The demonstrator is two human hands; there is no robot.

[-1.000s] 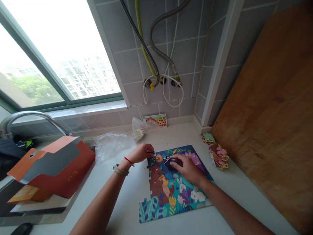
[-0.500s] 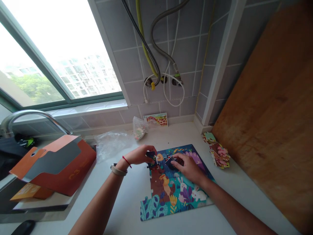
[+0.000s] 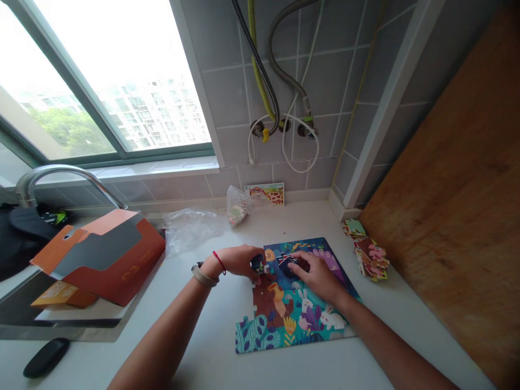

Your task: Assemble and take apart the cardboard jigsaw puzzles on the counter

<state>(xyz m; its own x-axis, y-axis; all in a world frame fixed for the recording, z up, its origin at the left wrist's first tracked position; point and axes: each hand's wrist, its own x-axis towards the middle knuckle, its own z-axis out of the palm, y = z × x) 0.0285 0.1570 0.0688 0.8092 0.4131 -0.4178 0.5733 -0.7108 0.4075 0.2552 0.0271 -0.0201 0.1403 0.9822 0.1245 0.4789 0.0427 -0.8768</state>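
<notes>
A colourful jigsaw puzzle (image 3: 286,309) lies partly assembled on the white counter (image 3: 211,330), showing rabbits, leaves and a brown animal on teal and navy. My left hand (image 3: 238,262) is at the puzzle's upper left edge, its fingertips pinching a dark puzzle piece (image 3: 258,264). My right hand (image 3: 319,277) rests over the upper middle of the puzzle. Its thumb and fingers are on a second dark piece (image 3: 287,265), which lies on the puzzle. The hands hide part of the puzzle's top.
A stack of loose puzzle pieces (image 3: 368,255) lies to the right, beside a wooden board (image 3: 447,189). At the back are a clear bag of pieces (image 3: 236,206), a picture card (image 3: 264,193) and crumpled plastic (image 3: 189,230). An orange box (image 3: 109,254) and a tap (image 3: 60,181) stand left.
The whole view has shifted right and tilted as my head moved. My left hand has moved slightly toward my right hand, and both hands stay at the puzzle's top.
</notes>
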